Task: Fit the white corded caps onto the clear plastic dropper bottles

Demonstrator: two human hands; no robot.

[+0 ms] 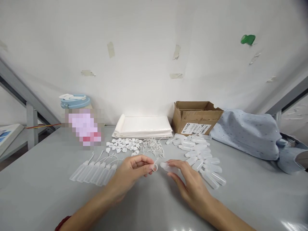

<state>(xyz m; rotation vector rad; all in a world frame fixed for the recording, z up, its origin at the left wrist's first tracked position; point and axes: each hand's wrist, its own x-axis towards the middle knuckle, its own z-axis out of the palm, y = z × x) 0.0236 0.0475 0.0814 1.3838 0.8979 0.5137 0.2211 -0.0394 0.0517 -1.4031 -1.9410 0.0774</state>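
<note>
My left hand (136,168) pinches a thin white strap with a small ring (155,167) at its end. Facing it, my right hand (189,179) grips a small translucent plastic bottle (165,166), its neck pointing left toward the ring; a small gap separates the two. Left of my left hand lies a row of several translucent bottles (92,173) with white straps at their necks. A heap of loose white straps (152,147) is just beyond my hands, beside a cluster of small white caps (124,145). Many loose bottles (204,155) are spread behind my right hand.
A stack of white padded sheets or bags (144,126) sits against the wall. To its right are an open cardboard box (197,117) and a light blue cloth (245,131). A blurred pink object (84,125) and a light blue lid-like item (75,101) stand at the back left.
</note>
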